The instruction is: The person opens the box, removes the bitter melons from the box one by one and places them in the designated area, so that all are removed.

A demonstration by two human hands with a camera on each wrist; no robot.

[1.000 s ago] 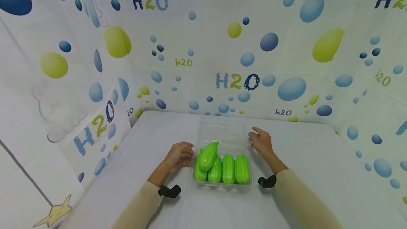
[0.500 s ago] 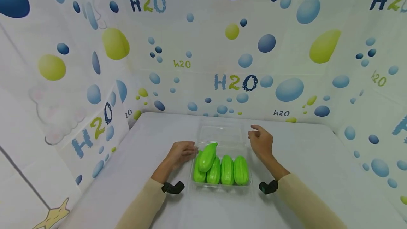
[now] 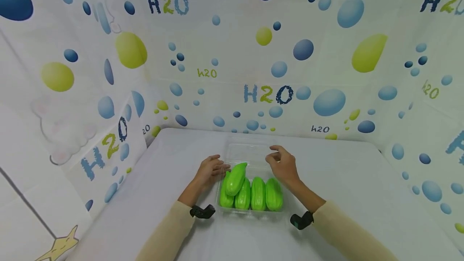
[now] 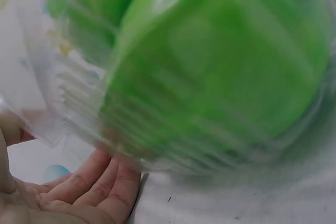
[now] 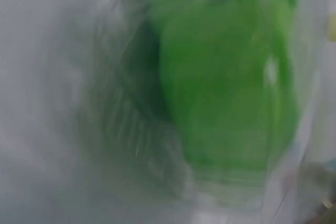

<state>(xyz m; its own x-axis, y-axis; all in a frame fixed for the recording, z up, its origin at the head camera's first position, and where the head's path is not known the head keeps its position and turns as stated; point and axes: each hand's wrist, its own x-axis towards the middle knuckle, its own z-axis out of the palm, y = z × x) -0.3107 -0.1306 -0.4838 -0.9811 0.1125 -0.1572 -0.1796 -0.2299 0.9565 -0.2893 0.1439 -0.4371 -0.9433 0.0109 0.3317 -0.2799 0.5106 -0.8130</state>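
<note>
A clear plastic clamshell box (image 3: 250, 211) stands on the white table, its lid (image 3: 246, 152) folded back flat behind it. Several bright green, ridged, squash-like vegetables (image 3: 258, 194) lie side by side in the box, and another (image 3: 236, 179) lies tilted on top at the left. My left hand (image 3: 209, 171) is at the box's back left corner; the left wrist view has its extended fingers (image 4: 113, 187) against the clear wall. At the back right, my right hand (image 3: 284, 166) hovers by the lid's edge, thumb and index finger apart. Blur hides any contact in the right wrist view.
The white table (image 3: 344, 180) reaches back to a curtain (image 3: 232, 51) printed with blue and yellow-green dots and "H2O". A dark wrist camera (image 3: 203, 212) sits on the left wrist, another (image 3: 301, 220) on the right.
My right hand has shifted left, from beside the box to the lid's right edge. The left hand has moved slightly right, against the box. Vegetables and lid look the same.
</note>
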